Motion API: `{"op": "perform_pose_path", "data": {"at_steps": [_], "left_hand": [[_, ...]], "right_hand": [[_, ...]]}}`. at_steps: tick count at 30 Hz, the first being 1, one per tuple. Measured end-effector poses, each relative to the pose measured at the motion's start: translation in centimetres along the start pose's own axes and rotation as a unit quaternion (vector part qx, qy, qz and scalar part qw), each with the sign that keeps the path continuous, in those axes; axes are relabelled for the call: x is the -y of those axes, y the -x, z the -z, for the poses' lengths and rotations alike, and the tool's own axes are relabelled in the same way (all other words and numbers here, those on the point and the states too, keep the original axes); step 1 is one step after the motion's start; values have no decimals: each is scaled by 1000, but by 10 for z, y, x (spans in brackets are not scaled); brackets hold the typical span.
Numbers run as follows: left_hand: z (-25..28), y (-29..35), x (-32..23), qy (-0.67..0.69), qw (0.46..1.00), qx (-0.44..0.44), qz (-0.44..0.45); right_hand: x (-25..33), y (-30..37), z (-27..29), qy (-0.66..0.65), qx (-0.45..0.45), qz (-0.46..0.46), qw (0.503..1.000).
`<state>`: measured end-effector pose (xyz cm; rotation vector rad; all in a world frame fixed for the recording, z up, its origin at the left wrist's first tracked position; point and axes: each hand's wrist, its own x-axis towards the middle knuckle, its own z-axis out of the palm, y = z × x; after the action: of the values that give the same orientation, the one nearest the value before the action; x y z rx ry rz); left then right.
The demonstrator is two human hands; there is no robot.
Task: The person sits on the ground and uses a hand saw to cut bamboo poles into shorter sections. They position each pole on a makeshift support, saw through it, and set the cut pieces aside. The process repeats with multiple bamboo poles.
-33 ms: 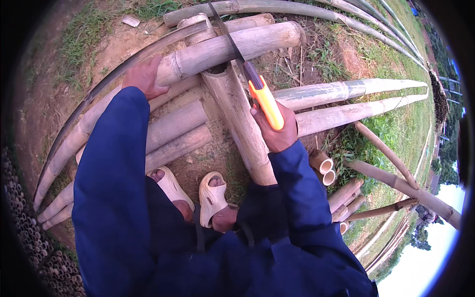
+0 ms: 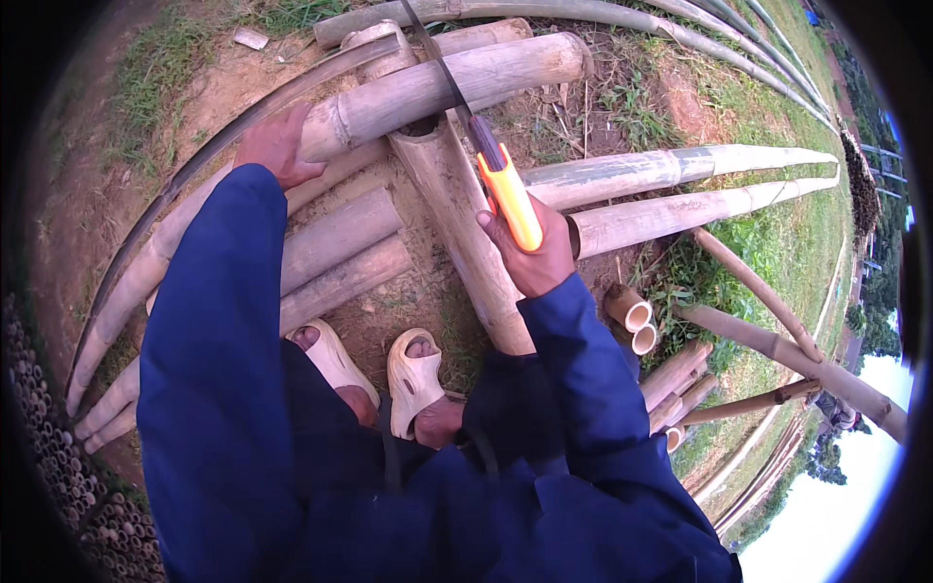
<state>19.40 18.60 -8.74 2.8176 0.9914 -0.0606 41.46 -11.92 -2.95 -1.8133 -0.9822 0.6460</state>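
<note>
My right hand [image 2: 536, 251] is closed around the orange and dark handle of a hand saw [image 2: 509, 194]. The saw's dark blade lies across a thick bamboo pole [image 2: 486, 73], a short way from its far right end. Whether the teeth have cut into it I cannot tell. My left hand [image 2: 277, 146] grips the same pole from above, left of a node, fingers and thumb against its sides. Beneath the pole, an upright-slanting bamboo piece [image 2: 457, 214] with a hollow end runs toward my feet.
Two short bamboo lengths [image 2: 340, 243] lie left of my sandals [image 2: 418, 379]. Long poles [image 2: 680, 209] stretch right, and more [image 2: 603, 19] curve along the far side. Cut tubes [image 2: 632, 316] and a propped pole frame [image 2: 777, 350] are at right. Stacked bamboo ends [image 2: 58, 447] show lower left.
The view has shifted slightly. My right hand and the saw have moved a little left and toward me, baring a pole's cut end beside the hand. My left hand keeps its place on the pole.
</note>
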Motion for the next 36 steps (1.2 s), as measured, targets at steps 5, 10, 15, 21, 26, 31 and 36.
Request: {"op": "perform_pose_path", "data": {"at_steps": [5, 10, 15, 21, 26, 31, 36], "left_hand": [[0, -2, 5, -19, 1000, -7, 12], [7, -9, -8, -34, 999, 1, 5], [2, -19, 1, -23, 1000, 6, 13], [2, -6, 5, -20, 1000, -2, 9], [0, -3, 0, -26, 1000, -2, 15], [12, -19, -12, -26, 999, 33, 34], [4, -8, 6, -19, 1000, 0, 8]], "right_hand": [[37, 109, 34, 37, -53, -46, 997], [26, 80, 42, 36, -63, -48, 996], [-3, -12, -3, 3, -38, 7, 999], [39, 113, 42, 66, -29, -70, 995], [25, 75, 48, 46, -29, -50, 997], [3, -22, 2, 10, -20, 3, 1000], [28, 61, 19, 35, -29, -55, 997]]}}
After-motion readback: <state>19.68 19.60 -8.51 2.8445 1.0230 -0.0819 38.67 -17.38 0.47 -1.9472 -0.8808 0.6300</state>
